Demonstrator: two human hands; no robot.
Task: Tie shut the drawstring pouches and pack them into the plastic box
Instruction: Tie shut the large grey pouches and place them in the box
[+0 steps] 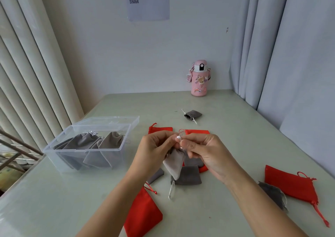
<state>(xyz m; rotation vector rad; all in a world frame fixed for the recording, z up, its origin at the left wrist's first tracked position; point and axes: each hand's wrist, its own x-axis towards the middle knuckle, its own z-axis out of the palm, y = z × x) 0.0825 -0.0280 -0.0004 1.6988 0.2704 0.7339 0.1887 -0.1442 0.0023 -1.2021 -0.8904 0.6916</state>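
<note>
A light grey drawstring pouch (174,162) hangs above the table's middle. My left hand (154,151) and my right hand (203,151) both pinch its silver drawstring at the pouch's gathered mouth. A clear plastic box (72,157) stands open at the left with several tied grey pouches (101,146) inside. Loose red pouches lie near me (143,213), at the right (293,184) and behind my hands (160,129). Dark grey pouches lie under my hands (188,178), at the far middle (193,115) and at the right (273,195).
A pink drinking bottle (198,78) stands at the table's back by the wall. The box lid (112,120) lies open behind the box. Curtains hang along both sides. The table's left edge runs beside a railing (16,146).
</note>
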